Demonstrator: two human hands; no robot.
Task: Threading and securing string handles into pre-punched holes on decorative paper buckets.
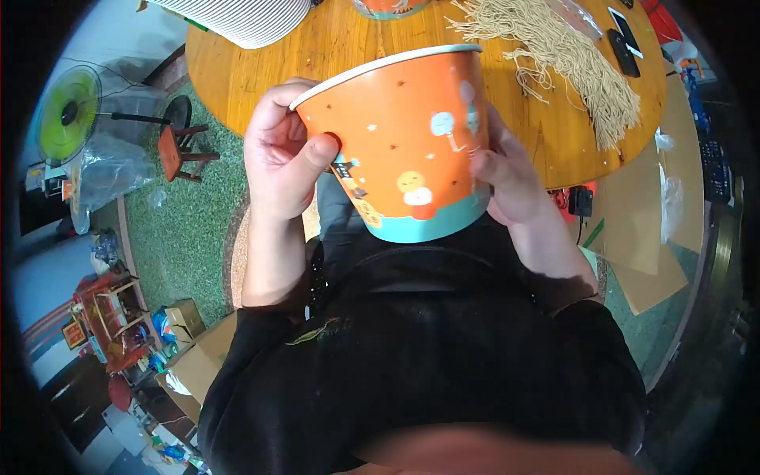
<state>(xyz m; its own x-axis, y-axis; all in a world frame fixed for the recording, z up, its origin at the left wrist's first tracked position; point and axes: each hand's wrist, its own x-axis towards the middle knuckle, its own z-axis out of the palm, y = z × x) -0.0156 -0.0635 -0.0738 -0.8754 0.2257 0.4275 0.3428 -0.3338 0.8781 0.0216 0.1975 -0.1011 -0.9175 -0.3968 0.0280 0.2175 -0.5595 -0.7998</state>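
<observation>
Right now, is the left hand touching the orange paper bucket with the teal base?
Touching. The head view shows the left hand gripping the orange paper bucket, thumb pressed against its side.

orange-teal paper tub between hands; dark phone on table.

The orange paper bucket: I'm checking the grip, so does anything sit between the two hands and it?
Nothing visible does. The left hand and right hand press bare against the orange paper bucket, one on each side.

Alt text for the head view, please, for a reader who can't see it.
Both hands grip an orange paper bucket with a teal base, left hand and right hand on opposite sides, above the person's lap. Behind it, a round wooden table bears a bundle of tan strings.
</observation>
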